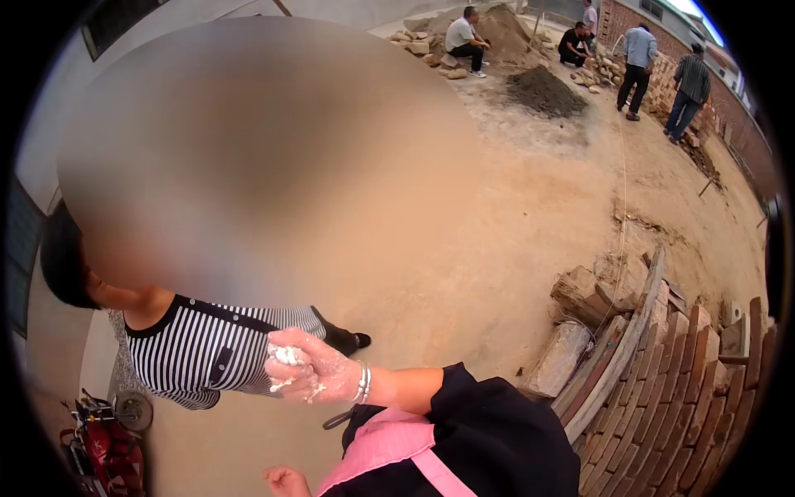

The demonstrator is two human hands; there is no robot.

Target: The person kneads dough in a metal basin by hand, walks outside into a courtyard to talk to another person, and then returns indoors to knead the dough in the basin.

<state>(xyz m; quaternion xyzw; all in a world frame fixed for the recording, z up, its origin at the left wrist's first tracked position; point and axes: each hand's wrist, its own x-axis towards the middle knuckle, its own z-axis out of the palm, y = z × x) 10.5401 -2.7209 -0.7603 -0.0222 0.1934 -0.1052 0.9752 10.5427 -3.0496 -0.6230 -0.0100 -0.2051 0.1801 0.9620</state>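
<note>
Right hand [319, 370], seen from the head camera, is held out across the front of the body, its fingers curled in around a soft, white, dough-like lump [290, 356]; white smears coat the fingers and the back of the hand. A silvery bracelet [363, 383] circles the wrist, above which come a bare forearm and a loose black sleeve [497, 439]. The left hand [286, 480] shows at the bottom edge, loosely bent and partly cut off; whether it holds anything I cannot tell. Between the two arms lies a pink cloth apron [381, 454].

Just behind the right hand stands a person in a black-and-white striped top [178, 348]; whether the hand touches the top cannot be told. A large blurred patch hides much of the upper left. At lower left stands a red motorbike [108, 447].

To the right, a curved stack of reddish-brown bricks [654, 406] has weathered wooden planks along its near side. Beyond the bare tan ground [497, 248] is a heap of dark soil [545, 91], with a person in a pale shirt [461, 35] seated near it and others crouching or standing by a brick wall [629, 23].
</note>
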